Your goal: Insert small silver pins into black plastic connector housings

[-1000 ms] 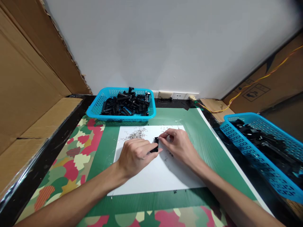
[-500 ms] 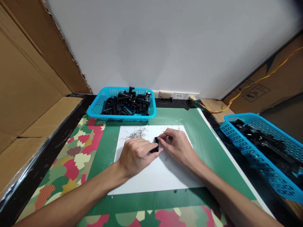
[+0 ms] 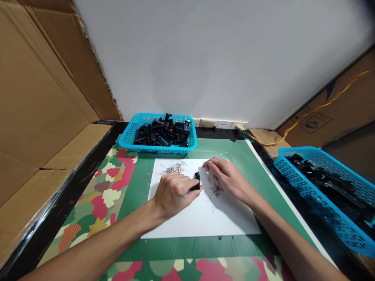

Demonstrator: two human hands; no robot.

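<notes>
My left hand (image 3: 175, 192) grips a small black plastic part (image 3: 196, 182) between thumb and fingers, above a white sheet (image 3: 187, 222). Just right of that part, my right hand (image 3: 227, 175) has its fingertips pinched together over the sheet's upper right; whatever they hold, if anything, is too small to make out. A pile of small thin metal pieces (image 3: 175, 168) lies at the sheet's upper left. Another scattered pile (image 3: 216, 189) shows beside and below my right hand.
A blue basket (image 3: 158, 149) of black parts stands at the back. Another blue basket (image 3: 316, 195) with black parts is at the right. Cardboard (image 3: 38, 89) rises on the left. Sockets (image 3: 224, 124) and a yellow-red cable (image 3: 322, 105) run along the wall.
My right hand has drawn away from the black part to the right, uncovering more of the small metal pieces. My left hand still holds the part. The whole view has shifted slightly.
</notes>
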